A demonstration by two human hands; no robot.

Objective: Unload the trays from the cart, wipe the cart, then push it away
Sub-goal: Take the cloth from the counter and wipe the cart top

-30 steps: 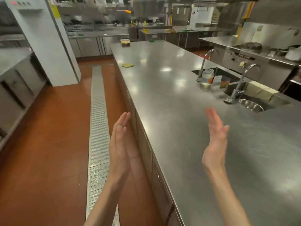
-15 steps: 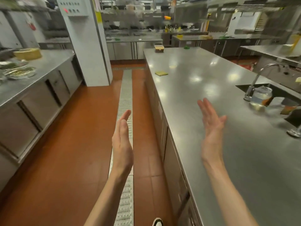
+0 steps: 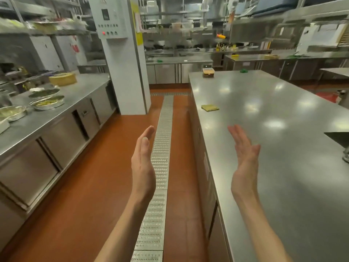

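In aisle beside long worktop (image 3: 264,140): view has swung left, sink gone, left worktop (image 3: 56,114) with food trays (image 3: 47,102) now seen. Left hand (image 3: 143,163), right hand (image 3: 243,163) empty, fingers straight, together. Cart not seen; probably looking for it.

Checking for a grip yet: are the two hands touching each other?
Apart. The head view shows floor and drain grate between the left hand and right hand.

Two hands – left (image 3: 143,163), right (image 3: 244,163) – three foil trays (image 3: 47,101), one folded cloth (image 3: 210,107), one yellow tub (image 3: 62,78)
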